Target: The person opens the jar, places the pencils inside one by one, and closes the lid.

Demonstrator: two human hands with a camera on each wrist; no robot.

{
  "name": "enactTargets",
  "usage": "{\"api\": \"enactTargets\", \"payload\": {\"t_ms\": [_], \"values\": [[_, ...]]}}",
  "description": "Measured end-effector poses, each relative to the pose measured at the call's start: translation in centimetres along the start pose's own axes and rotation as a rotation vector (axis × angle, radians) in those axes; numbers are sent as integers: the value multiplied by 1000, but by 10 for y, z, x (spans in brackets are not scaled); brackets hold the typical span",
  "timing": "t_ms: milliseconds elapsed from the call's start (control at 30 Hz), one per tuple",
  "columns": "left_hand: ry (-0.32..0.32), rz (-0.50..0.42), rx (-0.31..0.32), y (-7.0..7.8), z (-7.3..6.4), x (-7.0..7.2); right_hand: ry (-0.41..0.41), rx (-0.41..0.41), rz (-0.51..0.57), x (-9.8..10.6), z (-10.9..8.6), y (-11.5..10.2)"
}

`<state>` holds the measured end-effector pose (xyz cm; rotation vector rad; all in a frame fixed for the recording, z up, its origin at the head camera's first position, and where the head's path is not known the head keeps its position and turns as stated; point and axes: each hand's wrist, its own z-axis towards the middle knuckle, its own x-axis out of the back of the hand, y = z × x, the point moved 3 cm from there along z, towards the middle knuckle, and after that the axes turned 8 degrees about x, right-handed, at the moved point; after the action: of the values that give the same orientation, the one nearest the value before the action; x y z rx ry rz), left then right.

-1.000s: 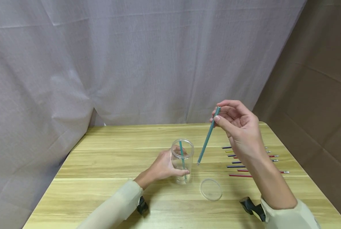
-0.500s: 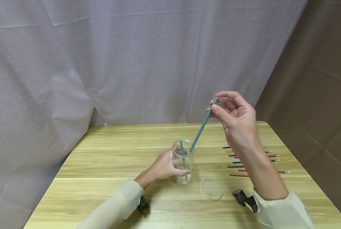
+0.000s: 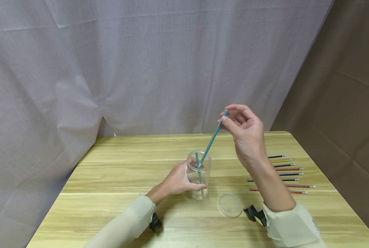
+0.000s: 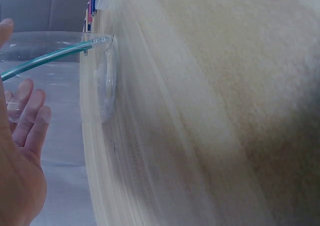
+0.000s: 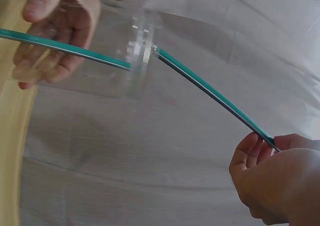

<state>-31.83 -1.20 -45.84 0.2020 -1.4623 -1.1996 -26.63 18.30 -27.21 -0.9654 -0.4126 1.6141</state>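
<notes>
A clear plastic jar (image 3: pixel 205 177) stands upright on the wooden table, and my left hand (image 3: pixel 178 179) grips it from the left side, thumb across the front. Inside leans one teal pencil (image 4: pixel 47 58), its lower end by the jar's base. My right hand (image 3: pixel 247 137) pinches a second teal pencil (image 5: pixel 212 96) near its upper end, between thumb and fingertips. That pencil slants down to the left, and its lower tip is at the jar's mouth. In the right wrist view, the fingers of my left hand (image 5: pixel 62 41) show through the jar wall.
A clear round lid (image 3: pixel 229 205) lies flat in front of the jar, to its right. Several dark blue, red and yellow pencils (image 3: pixel 293 169) lie in a row at the right, partly behind my right forearm. A grey curtain (image 3: pixel 159 69) hangs behind the table (image 3: pixel 110 186).
My right hand has moved left with the teal pencil, bringing the lower tip from right of the jar over its rim to the mouth. My left hand and the jar have stayed put.
</notes>
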Motion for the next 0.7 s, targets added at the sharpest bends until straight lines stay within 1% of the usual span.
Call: {"api": "enactTargets", "payload": {"t_ms": [200,433,700], "values": [[10,8,-14,0,0,1,-6,-56,-60,1,-10,21],[8,5,-6,1,-1,2,-4,-117,-130,4,-24,43],[0,5,-11,3,-1,2,-73,-166,-302,8,-36,59]]}}
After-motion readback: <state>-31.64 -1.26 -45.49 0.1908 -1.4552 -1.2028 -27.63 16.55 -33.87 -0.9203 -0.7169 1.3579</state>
